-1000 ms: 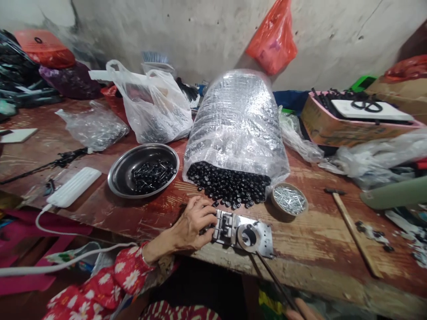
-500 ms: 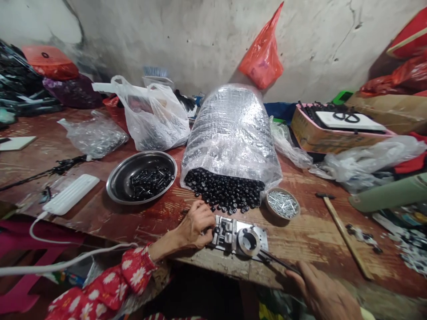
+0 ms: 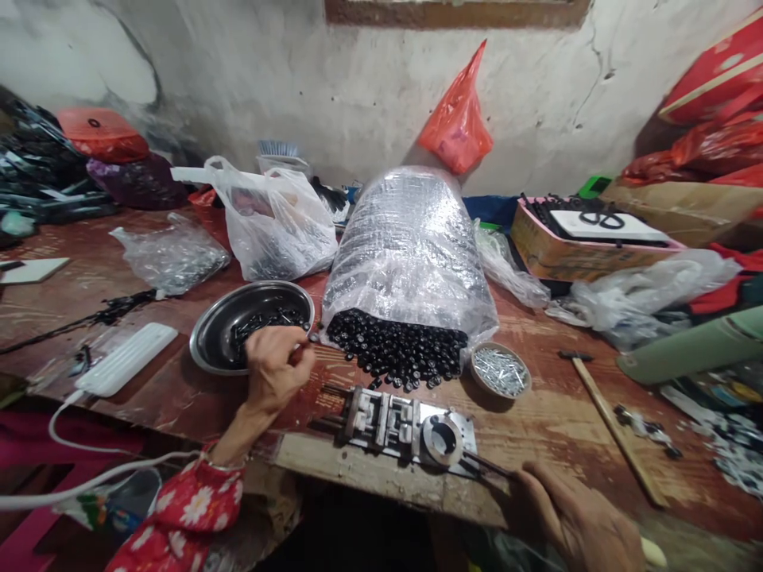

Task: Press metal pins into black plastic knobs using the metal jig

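While the right hand (image 3: 581, 520) is gripping the lever (image 3: 492, 468) of the metal fixture (image 3: 381, 421) at the lower centre of the frame, the left hand (image 3: 274, 365) is pinching a small dark part (image 3: 313, 338) beside the steel bowl (image 3: 208, 338), left of centre.

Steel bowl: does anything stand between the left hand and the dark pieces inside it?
Nothing visible, except perhaps the rim of the steel bowl: the left hand overlaps its near right side, and one view cannot tell whether above it or outside. The dark pieces show uncovered beyond the hand.
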The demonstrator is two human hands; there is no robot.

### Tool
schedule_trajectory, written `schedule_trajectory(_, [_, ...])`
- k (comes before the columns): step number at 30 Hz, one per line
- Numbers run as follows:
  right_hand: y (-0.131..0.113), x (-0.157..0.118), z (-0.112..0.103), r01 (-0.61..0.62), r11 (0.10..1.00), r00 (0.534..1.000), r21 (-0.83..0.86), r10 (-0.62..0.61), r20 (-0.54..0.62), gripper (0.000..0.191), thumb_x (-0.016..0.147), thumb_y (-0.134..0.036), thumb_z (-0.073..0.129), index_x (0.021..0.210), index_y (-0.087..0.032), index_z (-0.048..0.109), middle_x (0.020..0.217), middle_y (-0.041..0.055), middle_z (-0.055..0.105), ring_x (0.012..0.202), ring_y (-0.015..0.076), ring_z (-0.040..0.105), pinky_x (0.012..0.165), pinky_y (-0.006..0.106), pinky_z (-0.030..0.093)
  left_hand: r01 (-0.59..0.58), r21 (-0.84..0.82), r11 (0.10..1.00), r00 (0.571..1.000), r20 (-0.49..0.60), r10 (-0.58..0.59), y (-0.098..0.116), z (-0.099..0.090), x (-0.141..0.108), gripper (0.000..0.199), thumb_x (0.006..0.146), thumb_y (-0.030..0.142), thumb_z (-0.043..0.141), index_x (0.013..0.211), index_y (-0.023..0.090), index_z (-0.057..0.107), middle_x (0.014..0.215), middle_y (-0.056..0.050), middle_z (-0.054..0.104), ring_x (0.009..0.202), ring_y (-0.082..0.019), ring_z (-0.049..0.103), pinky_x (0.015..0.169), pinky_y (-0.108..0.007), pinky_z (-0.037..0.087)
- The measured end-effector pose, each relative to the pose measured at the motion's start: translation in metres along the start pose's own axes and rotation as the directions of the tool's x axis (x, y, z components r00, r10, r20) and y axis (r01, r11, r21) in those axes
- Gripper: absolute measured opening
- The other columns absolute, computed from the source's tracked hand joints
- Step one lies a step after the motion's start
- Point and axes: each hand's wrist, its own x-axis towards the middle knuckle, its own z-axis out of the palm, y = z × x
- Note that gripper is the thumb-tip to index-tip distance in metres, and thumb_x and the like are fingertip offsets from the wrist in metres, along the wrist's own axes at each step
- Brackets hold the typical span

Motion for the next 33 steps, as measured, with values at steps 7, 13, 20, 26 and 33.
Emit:
schedule_trajectory(7, [-0.003, 0.023, 0.009, -0.13, 0.983, 0.984, 0.128, 0.143, -0.102, 0.043, 0.101, -0.054, 0.045, 0.1, -0.026, 0.076, 0.099, 0.0044, 0.08, 0.081, 0.0203, 0.076, 0.067, 0.028, 0.054, 0.138, 0.371, 0.918, 0.963, 0.168, -0.213, -0.044, -0.018, 0.005, 0.019, 0.088, 0.036, 0.063, 0.076, 0.022, 0.068, 0.096, -0.008, 0.072, 0.099, -0.032, 0.056, 0.088, -0.046, 0.032])
schedule_trajectory(13, [-0.027, 0.054, 0.011, -0.121, 0.92, 0.988, 0.372, 0.149, -0.049, 0.04, 0.102, -0.051, 0.046, 0.097, -0.023, 0.073, 0.097, 0.0062, 0.078, 0.083, 0.0197, 0.074, 0.074, 0.028, 0.054, 0.103, 0.255, 0.961, 0.989, 0.073, -0.125, -0.014, -0.015, 0.003, 0.022, 0.092, 0.041, 0.066, 0.085, 0.02, 0.068, 0.102, -0.009, 0.07, 0.101, -0.029, 0.055, 0.088, -0.042, 0.032])
schedule_trajectory(20, [-0.058, 0.091, 0.01, -0.084, 0.821, 0.995, 0.565, 0.104, -0.003, 0.03, 0.102, -0.046, 0.05, 0.098, -0.023, 0.069, 0.095, 0.0058, 0.074, 0.083, 0.0196, 0.07, 0.075, 0.029, 0.051, 0.078, -0.053, 0.996, 0.792, 0.61, -0.029, 0.061, 0.026, 0.0, 0.022, 0.093, 0.04, 0.064, 0.084, 0.023, 0.076, 0.088, -0.004, 0.076, 0.094, -0.024, 0.063, 0.086, -0.036, 0.038])
schedule_trajectory(26, [-0.105, 0.133, 0.002, -0.044, 0.883, 0.998, 0.467, 0.014, 0.068, 0.025, 0.105, -0.038, 0.049, 0.1, -0.026, 0.07, 0.096, 0.0019, 0.07, 0.082, 0.016, 0.066, 0.073, 0.028, 0.043, 0.122, -0.013, 0.992, 0.656, 0.752, -0.07, 0.073, 0.07, 0.001, 0.014, 0.08, 0.028, 0.068, 0.08, 0.023, 0.08, 0.074, -0.007, 0.077, 0.074, -0.024, 0.068, 0.075, -0.033, 0.042])
schedule_trajectory(33, [-0.153, 0.178, 0.018, 0.05, 0.963, 0.962, 0.266, -0.117, 0.245, 0.019, 0.098, -0.019, 0.056, 0.09, -0.024, 0.073, 0.089, 0.0023, 0.068, 0.08, 0.0171, 0.059, 0.062, 0.032, 0.026, 0.176, -0.091, 0.98, 0.715, 0.696, -0.063, 0.066, 0.066, -0.007, 0.019, 0.087, 0.035, 0.066, 0.08, 0.022, 0.077, 0.076, -0.004, 0.076, 0.071, -0.019, 0.068, 0.068, -0.028, 0.042])
